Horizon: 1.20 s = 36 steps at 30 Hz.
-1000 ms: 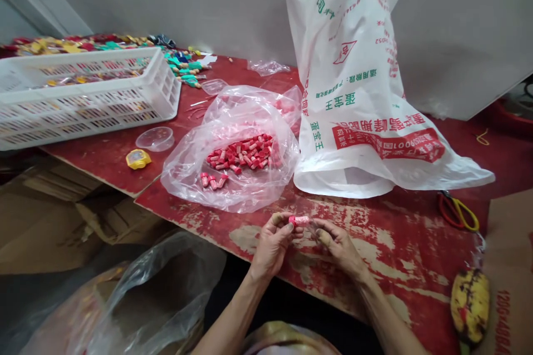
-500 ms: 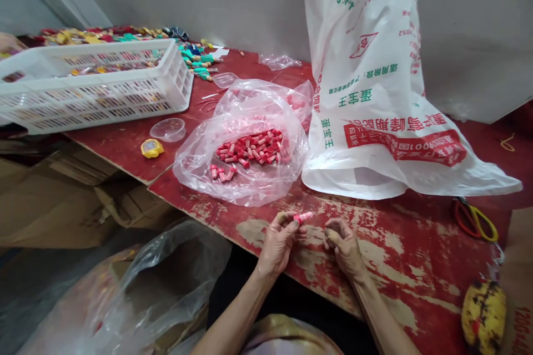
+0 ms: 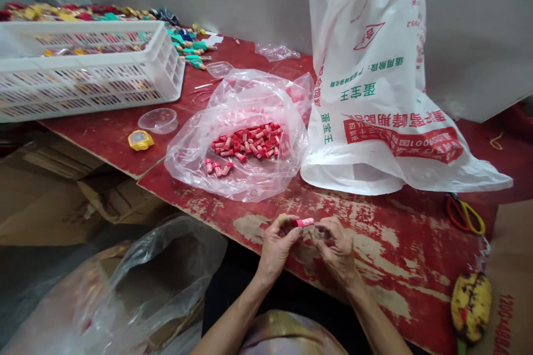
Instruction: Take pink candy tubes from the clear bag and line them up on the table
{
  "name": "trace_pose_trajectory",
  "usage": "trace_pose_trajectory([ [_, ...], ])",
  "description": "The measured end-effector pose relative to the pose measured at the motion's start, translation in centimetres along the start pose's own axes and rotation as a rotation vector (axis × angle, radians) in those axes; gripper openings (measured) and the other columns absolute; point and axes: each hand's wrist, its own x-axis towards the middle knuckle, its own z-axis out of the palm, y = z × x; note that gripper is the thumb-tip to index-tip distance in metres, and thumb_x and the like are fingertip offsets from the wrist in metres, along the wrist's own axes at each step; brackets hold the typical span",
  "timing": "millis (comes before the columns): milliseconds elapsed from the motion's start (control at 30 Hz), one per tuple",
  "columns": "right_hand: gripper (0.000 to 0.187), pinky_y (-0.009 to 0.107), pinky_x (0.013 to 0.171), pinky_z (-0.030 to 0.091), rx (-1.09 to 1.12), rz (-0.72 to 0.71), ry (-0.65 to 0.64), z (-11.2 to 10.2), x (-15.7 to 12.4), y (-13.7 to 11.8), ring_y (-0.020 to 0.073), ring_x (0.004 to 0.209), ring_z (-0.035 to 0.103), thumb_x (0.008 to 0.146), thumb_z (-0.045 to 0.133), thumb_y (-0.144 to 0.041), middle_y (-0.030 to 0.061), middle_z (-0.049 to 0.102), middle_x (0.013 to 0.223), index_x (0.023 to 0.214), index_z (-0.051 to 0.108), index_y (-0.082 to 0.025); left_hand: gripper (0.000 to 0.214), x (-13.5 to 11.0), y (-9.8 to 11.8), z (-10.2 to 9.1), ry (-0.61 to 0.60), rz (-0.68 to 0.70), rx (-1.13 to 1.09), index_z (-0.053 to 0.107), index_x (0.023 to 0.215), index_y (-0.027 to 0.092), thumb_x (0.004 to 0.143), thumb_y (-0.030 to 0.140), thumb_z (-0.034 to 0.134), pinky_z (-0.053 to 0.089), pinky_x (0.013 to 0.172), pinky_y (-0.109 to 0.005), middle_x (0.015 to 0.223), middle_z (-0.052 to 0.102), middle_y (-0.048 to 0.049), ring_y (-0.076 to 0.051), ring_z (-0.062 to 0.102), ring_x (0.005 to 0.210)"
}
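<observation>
My left hand (image 3: pixel 280 244) pinches a small red-capped tube (image 3: pixel 305 222) by its red end, above the worn table edge. The tube's pale pink, patterned body points right. Close to that free end is my right hand (image 3: pixel 336 245), thumb and fingers drawn together; what they hold, if anything, is too small to make out. Beyond my hands, a clear plastic bag (image 3: pixel 187 177) lies spread on the table with a heap of similar red-and-pink tubes (image 3: pixel 254 141) on it. Several of them lie apart at the bag's near left.
A large white woven sack (image 3: pixel 375 116) stands at back right. Scissors (image 3: pixel 465 215) and a spotted yellow banana-like thing (image 3: pixel 471 308) are at right. On the left are a white basket (image 3: pixel 170 66), a clear lid (image 3: pixel 158 121), a yellow piece (image 3: pixel 140 140) and cardboard boxes (image 3: pixel 45 188) below.
My right hand has moved left, bringing its fingers close to the tube's free end. My left hand still holds the tube. The view has shifted slightly.
</observation>
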Motion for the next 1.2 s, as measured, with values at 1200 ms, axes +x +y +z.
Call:
trace_pose_trajectory([
  [1200, 0.030, 0.028, 0.071, 0.041, -0.275, 0.080, -0.413, -2.6, -0.1, 0.1, 0.0191, 0.084, 0.059, 0.090, 0.053, -0.024, 0.0042, 0.063, 0.099, 0.120, 0.056, -0.023, 0.029, 0.1, -0.9, -0.7, -0.112, -0.056, 0.016, 0.060, 0.096, 0.017, 0.077, 0.035, 0.073, 0.051, 0.073, -0.023, 0.091, 0.064, -0.0014, -0.012, 0.062, 0.074],
])
